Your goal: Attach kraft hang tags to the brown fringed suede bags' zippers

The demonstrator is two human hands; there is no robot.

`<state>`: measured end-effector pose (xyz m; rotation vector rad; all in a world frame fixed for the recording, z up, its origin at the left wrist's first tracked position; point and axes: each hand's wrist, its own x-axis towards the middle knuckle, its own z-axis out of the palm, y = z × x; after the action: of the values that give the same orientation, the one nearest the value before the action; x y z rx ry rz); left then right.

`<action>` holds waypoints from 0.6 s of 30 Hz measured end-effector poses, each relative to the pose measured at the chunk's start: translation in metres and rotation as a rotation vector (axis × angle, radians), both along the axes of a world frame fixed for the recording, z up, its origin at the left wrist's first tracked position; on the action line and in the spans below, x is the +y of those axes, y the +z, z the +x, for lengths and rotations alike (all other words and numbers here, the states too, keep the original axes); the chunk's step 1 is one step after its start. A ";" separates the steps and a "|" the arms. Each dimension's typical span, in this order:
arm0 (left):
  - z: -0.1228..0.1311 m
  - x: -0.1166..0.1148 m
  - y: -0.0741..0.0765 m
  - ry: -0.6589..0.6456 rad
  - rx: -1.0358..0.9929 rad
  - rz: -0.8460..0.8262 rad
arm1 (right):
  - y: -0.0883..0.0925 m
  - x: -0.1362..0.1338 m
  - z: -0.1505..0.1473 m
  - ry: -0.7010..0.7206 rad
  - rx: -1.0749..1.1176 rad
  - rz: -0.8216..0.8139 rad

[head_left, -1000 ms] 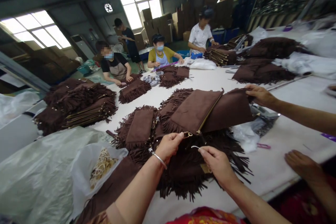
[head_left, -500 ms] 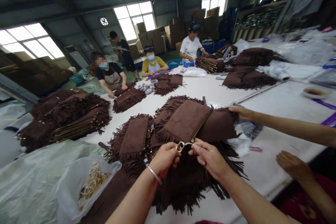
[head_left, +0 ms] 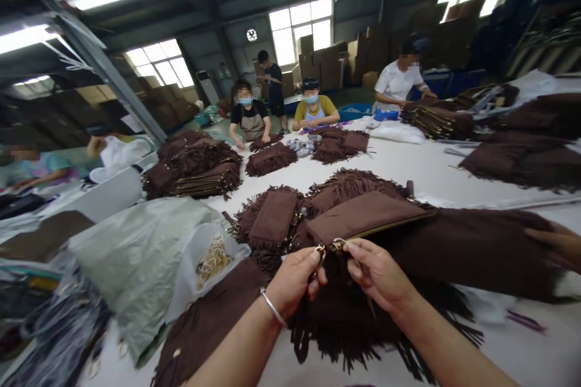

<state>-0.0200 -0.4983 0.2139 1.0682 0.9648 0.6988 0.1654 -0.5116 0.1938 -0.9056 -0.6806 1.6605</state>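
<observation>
My left hand [head_left: 295,278], a silver bangle at its wrist, pinches a small gold metal clasp [head_left: 320,250]. Close beside it, my right hand [head_left: 374,269] has its thumb and finger pressed together on a thin ring [head_left: 339,243] at the zipper corner of a brown fringed pouch [head_left: 363,214]. Whether clasp and ring are linked is too small to tell. The pouch lies on a heap of similar brown pouches, its gold zipper edge toward me. Dark fringe [head_left: 345,332] hangs below my hands. A co-worker's hand [head_left: 556,242] grips a brown piece [head_left: 481,248] at the right.
Left of my hands stands a clear plastic bag [head_left: 181,290] with beige loops [head_left: 213,263], beside a grey-green sheet [head_left: 140,260]. More pouch stacks [head_left: 200,172] lie on the white table [head_left: 408,172]. Several people sit or stand across it. A purple strip [head_left: 526,320] lies at right.
The view has swung left. The co-worker's hand has pulled a brown piece out to the right. My hands stay close together at the pouch corner, the clasp now turned differently.
</observation>
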 end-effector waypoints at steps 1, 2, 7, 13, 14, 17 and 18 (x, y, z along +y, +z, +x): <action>-0.005 -0.003 0.004 0.016 0.013 0.042 | 0.004 0.001 -0.004 0.022 0.003 0.007; -0.009 -0.006 0.009 0.033 0.030 0.082 | 0.007 0.001 -0.008 0.041 0.004 0.013; -0.030 -0.024 0.032 0.069 0.096 0.226 | 0.021 0.002 -0.027 0.143 0.004 0.035; -0.050 -0.041 0.051 0.111 0.128 0.312 | 0.033 0.002 -0.046 0.220 0.048 0.062; -0.052 -0.043 0.055 0.128 0.123 0.304 | 0.036 0.003 -0.048 0.219 0.047 0.069; -0.057 -0.046 0.069 0.168 0.116 0.285 | 0.048 0.009 -0.055 0.196 0.043 0.082; -0.059 -0.045 0.075 0.175 0.110 0.284 | 0.053 0.011 -0.056 0.189 0.043 0.087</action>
<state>-0.0795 -0.5436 0.2888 1.2906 1.0845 0.9495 0.1091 -0.5003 0.2471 -0.7599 -0.8232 1.7974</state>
